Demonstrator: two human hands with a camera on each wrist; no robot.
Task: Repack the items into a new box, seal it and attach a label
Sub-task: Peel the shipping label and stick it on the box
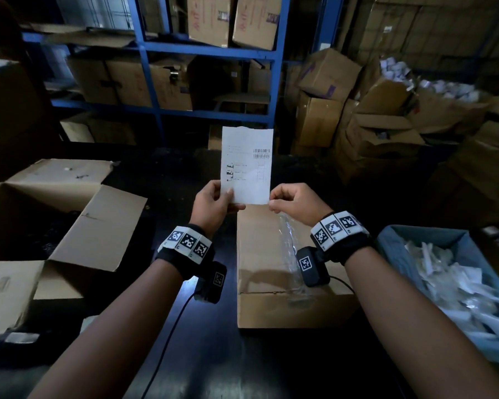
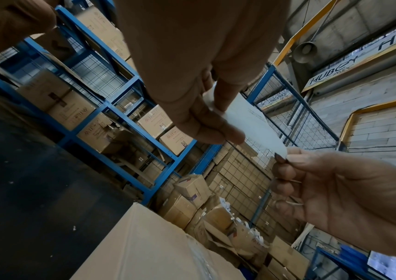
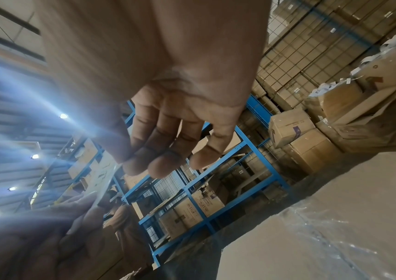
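Observation:
I hold a white printed label upright over the dark table, barcode at its upper right. My left hand pinches its lower left corner between thumb and fingers. My right hand pinches the lower right corner. Below them lies a closed cardboard box with clear tape running along its top seam. In the left wrist view the label stretches between the left hand and the right hand. In the right wrist view the taped box fills the lower right.
An open cardboard box with spread flaps stands on the left. A blue bin of white packets sits at the right. Blue shelving loaded with cartons stands behind the table, with stacked cartons at the back right.

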